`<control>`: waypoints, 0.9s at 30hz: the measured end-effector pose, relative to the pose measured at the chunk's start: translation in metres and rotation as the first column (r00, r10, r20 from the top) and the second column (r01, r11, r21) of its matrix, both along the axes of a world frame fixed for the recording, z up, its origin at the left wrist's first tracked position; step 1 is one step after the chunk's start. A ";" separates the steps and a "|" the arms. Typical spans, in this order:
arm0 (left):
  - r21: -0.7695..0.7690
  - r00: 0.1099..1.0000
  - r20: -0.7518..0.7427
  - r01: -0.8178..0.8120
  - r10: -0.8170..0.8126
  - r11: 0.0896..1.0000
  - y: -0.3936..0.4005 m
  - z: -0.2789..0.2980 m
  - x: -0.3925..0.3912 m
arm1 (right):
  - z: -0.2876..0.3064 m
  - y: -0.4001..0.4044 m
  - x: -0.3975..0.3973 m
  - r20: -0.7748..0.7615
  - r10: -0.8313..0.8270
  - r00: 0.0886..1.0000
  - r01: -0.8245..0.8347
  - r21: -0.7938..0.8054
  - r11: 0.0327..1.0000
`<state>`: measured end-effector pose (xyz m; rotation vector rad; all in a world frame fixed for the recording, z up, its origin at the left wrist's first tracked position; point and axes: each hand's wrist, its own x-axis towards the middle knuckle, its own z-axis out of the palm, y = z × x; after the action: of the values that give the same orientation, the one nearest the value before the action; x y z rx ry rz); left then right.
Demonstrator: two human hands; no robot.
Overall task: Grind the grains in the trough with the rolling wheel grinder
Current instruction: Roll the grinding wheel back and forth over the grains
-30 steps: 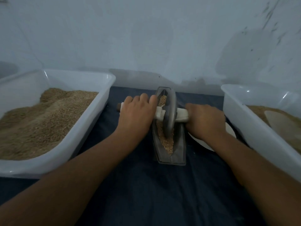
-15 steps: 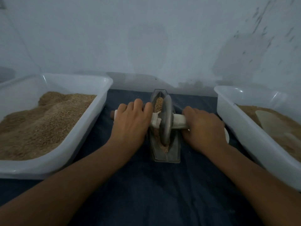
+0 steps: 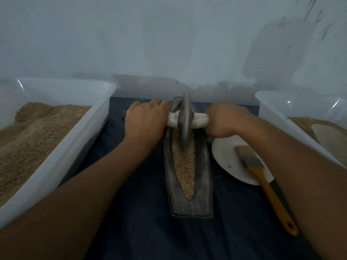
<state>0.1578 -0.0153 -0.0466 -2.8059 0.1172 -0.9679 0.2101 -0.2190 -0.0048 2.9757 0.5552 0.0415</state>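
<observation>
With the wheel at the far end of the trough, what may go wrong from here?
1. The grey metal wheel stands at the far tip of the narrow grey metal trough; one more push may run it over the end.
2. The tan grains lie heaped near the rim, so a fast pull back may spill some onto the dark blue cloth.
3. The right hand hangs over the white plate holding the orange-handled brush; it may knock it.

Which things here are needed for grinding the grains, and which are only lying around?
In use:
- trough
- grains in it
- grinder wheel, at the far end
- white axle handle
- left hand and right hand, gripping the handle

Lying about:
- brush on the white plate
- left tub of grain
- right tub
</observation>
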 end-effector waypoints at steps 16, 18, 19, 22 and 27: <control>0.033 0.992 0.124 0.034 -0.037 0.999 -0.007 0.001 -0.014 | -0.014 -0.009 -0.011 0.082 -0.031 0.996 0.024 0.084 0.996; 0.029 0.988 0.147 0.044 -0.048 0.999 -0.008 -0.002 -0.024 | -0.019 -0.009 -0.022 0.173 -0.021 0.985 0.003 0.102 0.995; 0.029 0.986 0.161 0.042 -0.047 0.999 -0.008 -0.003 -0.030 | -0.022 -0.010 -0.027 0.222 -0.015 0.975 -0.011 0.113 0.994; 0.031 0.978 0.203 0.030 -0.036 0.999 -0.010 -0.007 -0.048 | -0.033 -0.014 -0.048 0.357 -0.028 0.934 -0.037 0.174 0.984; 0.020 0.981 0.191 0.043 -0.046 0.999 -0.012 -0.008 -0.076 | -0.043 -0.021 -0.091 0.598 0.027 0.801 -0.142 0.146 0.979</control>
<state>0.0816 -0.0275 -0.0549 -2.6891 0.1620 -1.2350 0.1189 -0.2397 -0.0480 2.8520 0.6128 1.0513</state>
